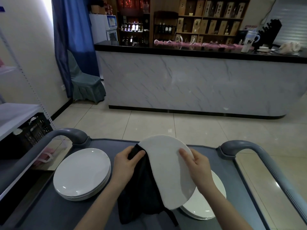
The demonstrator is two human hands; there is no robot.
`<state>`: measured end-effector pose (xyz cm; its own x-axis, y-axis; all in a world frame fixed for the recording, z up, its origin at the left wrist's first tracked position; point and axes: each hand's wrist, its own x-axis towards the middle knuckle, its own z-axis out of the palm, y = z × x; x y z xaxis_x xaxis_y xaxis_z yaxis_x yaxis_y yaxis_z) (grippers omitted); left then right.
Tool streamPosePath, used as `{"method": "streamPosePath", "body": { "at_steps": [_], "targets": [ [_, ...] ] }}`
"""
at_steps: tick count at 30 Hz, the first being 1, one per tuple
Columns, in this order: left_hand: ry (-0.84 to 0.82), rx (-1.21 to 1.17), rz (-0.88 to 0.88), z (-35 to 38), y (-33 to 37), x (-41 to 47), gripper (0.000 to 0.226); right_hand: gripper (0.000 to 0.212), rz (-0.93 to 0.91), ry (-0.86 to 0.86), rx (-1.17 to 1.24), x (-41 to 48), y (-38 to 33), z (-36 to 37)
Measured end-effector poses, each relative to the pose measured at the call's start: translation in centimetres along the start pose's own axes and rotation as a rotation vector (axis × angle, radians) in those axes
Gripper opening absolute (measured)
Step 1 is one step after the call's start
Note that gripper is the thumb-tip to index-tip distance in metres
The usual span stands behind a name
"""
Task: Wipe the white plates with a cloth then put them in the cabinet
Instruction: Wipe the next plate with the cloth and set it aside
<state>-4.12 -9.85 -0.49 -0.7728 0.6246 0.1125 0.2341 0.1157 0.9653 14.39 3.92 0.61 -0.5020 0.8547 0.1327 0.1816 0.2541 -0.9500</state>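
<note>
A white plate (pixel 167 170) is held tilted above the grey cart (pixel 49 213). My right hand (pixel 197 170) grips its right rim, thumb on the face. My left hand (pixel 127 163) grips a black cloth (pixel 142 193) at the plate's left edge; the cloth hangs down onto the cart top. A stack of white plates (pixel 81 173) lies on the cart to the left. Another stack of white plates (pixel 207 205) lies at the right, partly hidden under the held plate.
The cart has grey handles at the left (pixel 66 135) and the right (pixel 245 146). A white shelf with a black crate (pixel 31 131) stands to the left. Across the tiled floor is a marble-fronted counter (pixel 191 83), with a covered chair (pixel 83 80) beside it.
</note>
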Motion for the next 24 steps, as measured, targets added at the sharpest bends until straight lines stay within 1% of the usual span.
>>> {"method": "streamPosePath", "body": {
  "at_steps": [2,4,5,6,8,10,12,14,16,18,21,23,24],
  "targets": [
    [-0.130,0.081,0.077,-0.1,0.8,0.5,0.015,0.028,-0.076,-0.145,-0.126,0.4,-0.4,-0.2],
    [-0.287,0.117,0.110,0.1,1.6,0.8,0.014,0.030,-0.137,-0.269,-0.216,0.5,-0.8,0.1],
    [-0.339,0.123,0.108,0.2,1.8,0.8,0.017,0.031,-0.154,-0.301,-0.238,0.6,-1.0,0.2],
    [-0.356,0.119,0.095,0.3,1.7,0.8,0.019,0.033,-0.157,-0.303,-0.238,0.5,-1.1,0.2],
    [-0.288,0.083,0.059,0.2,1.1,0.8,0.019,0.038,-0.139,-0.228,-0.184,0.2,-1.1,0.3],
    [-0.132,0.046,0.013,0.1,0.1,0.5,0.020,0.043,-0.081,-0.081,-0.084,-0.5,-0.6,0.5],
    [-0.011,-0.073,-0.078,0.3,-0.7,0.0,0.017,0.046,0.023,0.090,0.037,-1.1,-0.2,1.0],
    [-0.007,-0.264,-0.199,0.7,-1.0,-0.7,0.009,0.048,0.116,0.211,0.161,-1.6,0.2,1.6],
    [-0.038,-0.340,-0.236,0.9,-1.3,-1.2,0.010,0.047,0.153,0.239,0.196,-1.7,0.6,1.8],
    [-0.023,-0.312,-0.198,0.8,-1.4,-1.2,0.012,0.040,0.134,0.169,0.135,-1.6,0.7,1.3],
    [0.004,-0.258,-0.111,0.4,-0.9,-0.7,0.011,0.025,0.038,-0.005,0.014,-0.7,0.1,-0.3],
    [-0.055,-0.138,-0.011,0.2,-0.3,-0.1,0.012,0.012,-0.030,-0.117,-0.076,0.5,-0.9,-1.1],
    [-0.120,-0.068,0.047,0.2,0.1,0.2,0.015,0.009,-0.054,-0.181,-0.135,1.1,-1.4,-1.3]
  ]
}}
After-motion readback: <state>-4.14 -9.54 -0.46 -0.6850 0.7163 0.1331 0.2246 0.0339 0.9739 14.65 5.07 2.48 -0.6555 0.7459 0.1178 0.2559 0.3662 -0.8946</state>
